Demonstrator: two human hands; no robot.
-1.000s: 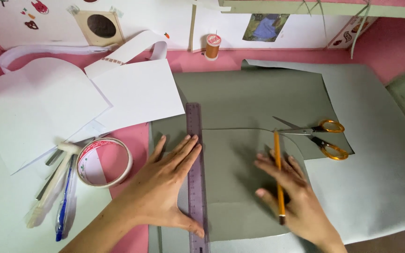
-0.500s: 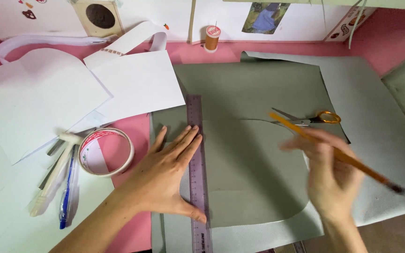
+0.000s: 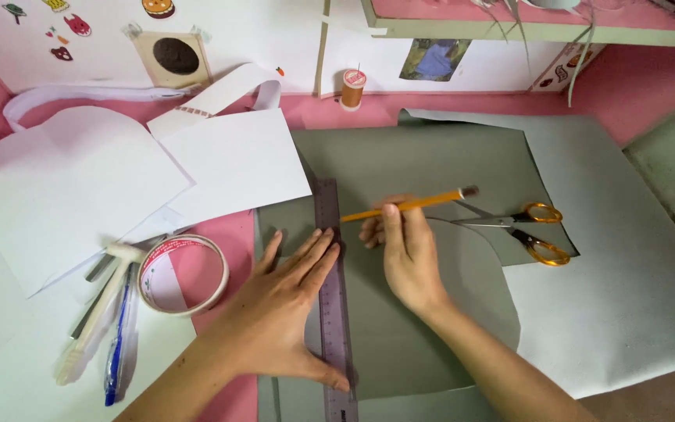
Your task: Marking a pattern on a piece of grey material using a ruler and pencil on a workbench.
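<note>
Left hand [image 3: 287, 301] spread flat on one ruler [image 3: 333, 297], right hand [image 3: 406, 254] pinching one pencil [image 3: 408, 205]

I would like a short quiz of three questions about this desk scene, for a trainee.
1. True or false: the left hand lies flat beside the ruler.
2. Which thing does the right hand hold? A) scissors B) pencil C) tape roll
3. Fill in: the scissors lie on the ____ sheet, with nothing touching them.

Key:
1. True, its fingers press against the ruler's left edge.
2. B, the orange pencil, its tip at the ruler.
3. Grey-green.
</note>
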